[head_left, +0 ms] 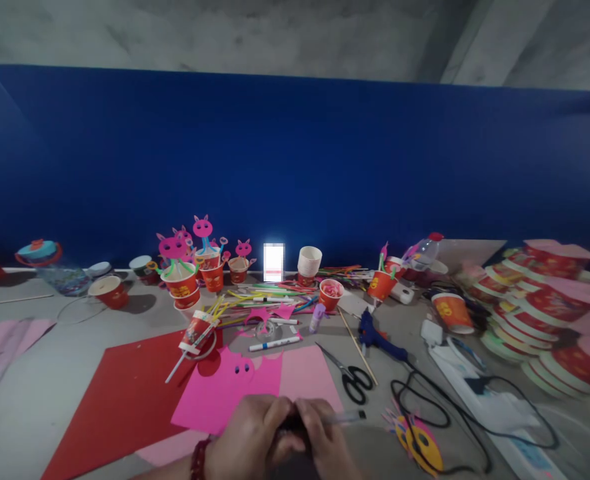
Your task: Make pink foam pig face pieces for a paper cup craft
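Observation:
My left hand (255, 430) and my right hand (325, 437) meet at the bottom middle, both closed, thumbs side by side. Between their fingertips is something small and dark that I cannot make out. A slim grey pen-like stick (347, 417) with a black end sticks out to the right from my right hand. Just beyond the hands lies a bright pink paper sheet (225, 393) with cut edges and two googly eyes (242, 368) on it. Under it are a red sheet (119, 393) and a pale pink sheet (307, 377). Black-handled scissors (355, 383) lie right of the sheets.
A blue glue gun (379, 337) with a black cord lies beside a white power strip (465, 380). Stacked paper cups (539, 300) stand at the right. Pink cat figures (175, 247) rise from cups at the back left. Pipe cleaners (255, 297) and a marker (275, 344) lie mid-table.

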`<action>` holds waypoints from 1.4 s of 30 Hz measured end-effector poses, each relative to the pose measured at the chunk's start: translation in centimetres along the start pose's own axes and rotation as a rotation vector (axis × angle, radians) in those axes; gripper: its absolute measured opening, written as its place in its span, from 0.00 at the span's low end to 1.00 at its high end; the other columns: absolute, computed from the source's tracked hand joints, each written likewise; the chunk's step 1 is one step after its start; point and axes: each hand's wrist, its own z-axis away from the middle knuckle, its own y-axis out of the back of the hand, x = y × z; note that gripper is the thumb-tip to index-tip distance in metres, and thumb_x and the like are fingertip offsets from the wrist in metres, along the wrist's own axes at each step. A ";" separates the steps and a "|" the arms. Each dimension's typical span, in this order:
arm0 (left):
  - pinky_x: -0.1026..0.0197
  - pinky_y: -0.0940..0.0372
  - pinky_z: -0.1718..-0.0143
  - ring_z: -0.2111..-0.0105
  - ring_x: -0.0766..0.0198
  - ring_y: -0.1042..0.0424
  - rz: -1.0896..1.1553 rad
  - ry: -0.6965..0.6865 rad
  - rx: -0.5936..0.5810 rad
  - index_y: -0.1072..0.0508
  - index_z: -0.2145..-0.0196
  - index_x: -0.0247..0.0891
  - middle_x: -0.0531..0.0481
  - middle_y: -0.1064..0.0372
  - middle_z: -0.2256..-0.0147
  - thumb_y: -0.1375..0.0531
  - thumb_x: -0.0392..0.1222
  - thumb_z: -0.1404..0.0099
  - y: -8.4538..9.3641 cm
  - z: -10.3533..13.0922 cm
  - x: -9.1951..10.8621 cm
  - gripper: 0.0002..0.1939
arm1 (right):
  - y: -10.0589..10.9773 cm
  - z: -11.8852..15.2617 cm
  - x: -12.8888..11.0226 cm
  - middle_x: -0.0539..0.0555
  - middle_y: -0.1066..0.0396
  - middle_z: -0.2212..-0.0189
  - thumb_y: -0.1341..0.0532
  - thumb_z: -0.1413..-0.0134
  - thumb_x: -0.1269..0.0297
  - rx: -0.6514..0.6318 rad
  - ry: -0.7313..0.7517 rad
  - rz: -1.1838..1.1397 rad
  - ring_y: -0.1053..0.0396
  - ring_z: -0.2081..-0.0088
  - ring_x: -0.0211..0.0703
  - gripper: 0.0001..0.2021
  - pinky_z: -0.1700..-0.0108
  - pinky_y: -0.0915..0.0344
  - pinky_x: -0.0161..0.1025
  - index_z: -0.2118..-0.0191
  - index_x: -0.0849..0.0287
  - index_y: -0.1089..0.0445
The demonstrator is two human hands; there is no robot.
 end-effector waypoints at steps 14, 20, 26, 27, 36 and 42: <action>0.56 0.32 0.60 0.63 0.57 0.28 -0.336 0.325 0.050 0.32 0.63 0.40 0.47 0.31 0.64 0.51 0.42 0.25 3.9 3.0 -10.4 0.10 | -3.3 -10.9 7.2 0.57 0.25 0.59 0.40 0.41 0.74 -0.551 0.039 0.421 0.28 0.56 0.52 0.06 0.59 0.32 0.41 0.63 0.58 0.28; 0.54 0.32 0.59 0.62 0.56 0.29 -0.368 0.324 0.034 0.32 0.62 0.39 0.46 0.30 0.63 0.51 0.42 0.25 3.7 3.0 -11.7 0.11 | -2.0 -10.8 6.7 0.57 0.25 0.60 0.43 0.37 0.75 -0.563 0.113 0.421 0.30 0.52 0.52 0.07 0.51 0.34 0.46 0.62 0.58 0.29; 0.54 0.32 0.57 0.61 0.57 0.29 -0.371 0.293 -0.054 0.30 0.65 0.39 0.47 0.29 0.63 0.49 0.39 0.26 2.1 1.0 -13.1 0.11 | 3.9 -9.2 6.4 0.56 0.26 0.59 0.42 0.35 0.68 -0.580 0.042 0.241 0.28 0.57 0.49 0.06 0.56 0.33 0.42 0.56 0.55 0.29; 0.54 0.32 0.56 0.61 0.57 0.29 -0.370 0.282 -0.075 0.29 0.65 0.39 0.47 0.29 0.64 0.48 0.39 0.26 1.8 0.6 -13.3 0.11 | 4.8 -8.6 6.6 0.55 0.25 0.59 0.43 0.34 0.66 -0.586 0.030 0.166 0.28 0.56 0.49 0.06 0.55 0.33 0.41 0.56 0.55 0.30; 0.47 0.35 0.48 0.51 0.52 0.32 -0.330 0.237 -0.086 0.28 0.57 0.38 0.42 0.30 0.54 0.45 0.42 0.28 1.6 -1.0 -11.0 0.08 | 7.1 -3.5 7.2 0.52 0.25 0.65 0.46 0.33 0.59 -0.475 -0.220 -0.137 0.27 0.62 0.45 0.09 0.60 0.35 0.37 0.59 0.55 0.30; 0.49 0.37 0.47 0.51 0.53 0.31 -0.202 0.047 -0.322 0.29 0.52 0.38 0.44 0.27 0.56 0.43 0.47 0.28 0.5 -2.5 -5.0 0.13 | 4.9 -4.2 5.5 0.51 0.27 0.70 0.43 0.38 0.62 -0.268 -0.271 -0.298 0.30 0.68 0.43 0.08 0.65 0.36 0.36 0.64 0.57 0.28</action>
